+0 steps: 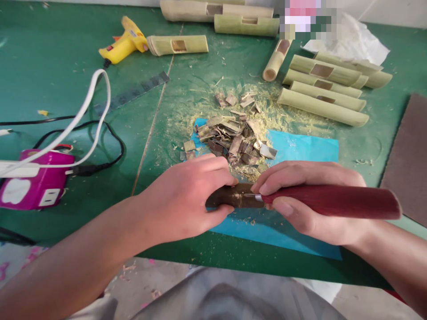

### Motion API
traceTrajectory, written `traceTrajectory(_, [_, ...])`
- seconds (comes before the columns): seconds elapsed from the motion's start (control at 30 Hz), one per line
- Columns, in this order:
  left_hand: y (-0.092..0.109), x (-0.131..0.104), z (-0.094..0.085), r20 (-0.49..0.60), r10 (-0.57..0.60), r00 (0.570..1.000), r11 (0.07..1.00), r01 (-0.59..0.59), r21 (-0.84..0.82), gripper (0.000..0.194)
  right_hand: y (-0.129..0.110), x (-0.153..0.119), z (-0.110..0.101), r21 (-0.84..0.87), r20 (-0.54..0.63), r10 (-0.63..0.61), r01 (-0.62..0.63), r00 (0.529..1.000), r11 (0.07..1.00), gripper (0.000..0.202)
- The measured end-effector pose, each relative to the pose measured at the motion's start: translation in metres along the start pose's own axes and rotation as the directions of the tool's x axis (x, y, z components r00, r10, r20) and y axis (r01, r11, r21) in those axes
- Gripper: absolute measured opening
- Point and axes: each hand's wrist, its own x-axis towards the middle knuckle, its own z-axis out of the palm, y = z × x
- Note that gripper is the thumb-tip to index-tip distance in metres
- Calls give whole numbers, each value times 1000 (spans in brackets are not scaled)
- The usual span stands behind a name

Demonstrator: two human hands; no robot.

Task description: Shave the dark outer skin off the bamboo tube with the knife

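My left hand (196, 191) is closed around the left end of a dark brown bamboo tube (240, 201), pressing it down over a blue sheet (307, 149). In my right hand (313, 204) is a carving tool (336, 201) with a thick dark red wooden handle and a thin metal shaft. Its tip points left and touches the top of the tube, where a few pale shavings lie. My right fingertips rest close to the tube's right end. A heap of dark and pale bamboo chips (233, 138) lies just beyond both hands.
Notched bamboo tubes (323, 89) are stacked at right, with more tubes (247, 25) at the back. A yellow glue gun (123, 42) lies at back left. Cables run to a magenta power block (36, 178). A brown board (407, 155) sits at the right edge.
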Motion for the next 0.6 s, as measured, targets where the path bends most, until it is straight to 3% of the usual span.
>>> traceTrajectory(0.27, [-3,-2,1,-32,30,999,999,-31,-19,8,5,-3,3,-95,18,-209,210,978,973,12])
traceTrajectory(0.6, [2,0,-9,34,-24,999,998,26,-58,15,9,-10,-4,-85,-79,-231,224,970,971,13])
